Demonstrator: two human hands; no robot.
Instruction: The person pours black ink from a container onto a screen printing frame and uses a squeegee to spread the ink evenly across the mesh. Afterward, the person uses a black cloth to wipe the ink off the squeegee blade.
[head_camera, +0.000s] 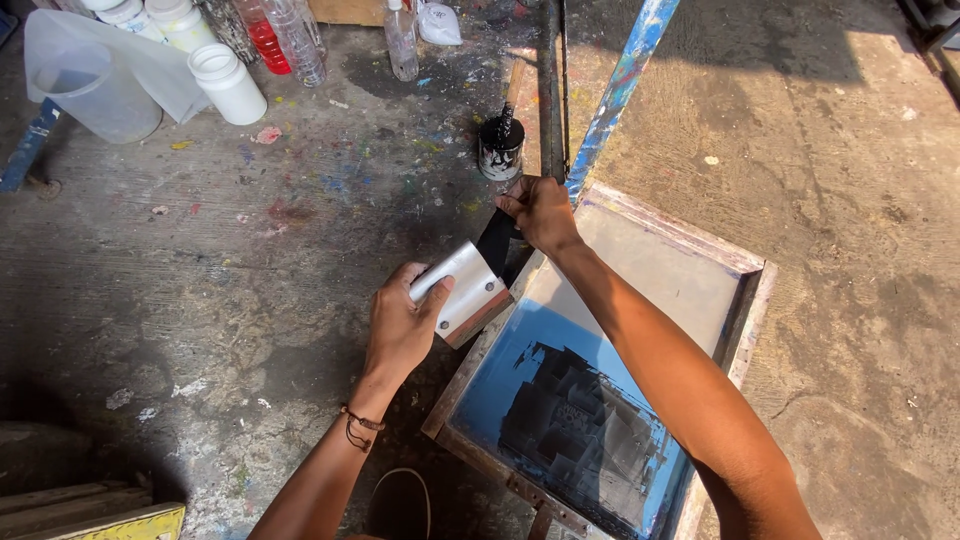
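- The left hand (400, 322) reaches in from below on a bare forearm, a cord bracelet at the wrist, fingers curled in a closed grip.
- The right hand (540, 212) stretches farther forward on a long, nearly straight arm, fingers pinched shut.
- The two hands sit near each other, not touching.

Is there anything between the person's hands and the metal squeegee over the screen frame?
Nothing visible. The left hand grips the squeegee directly at its near end, and the right hand touches its far, black end. It hangs over the corner of the screen frame.
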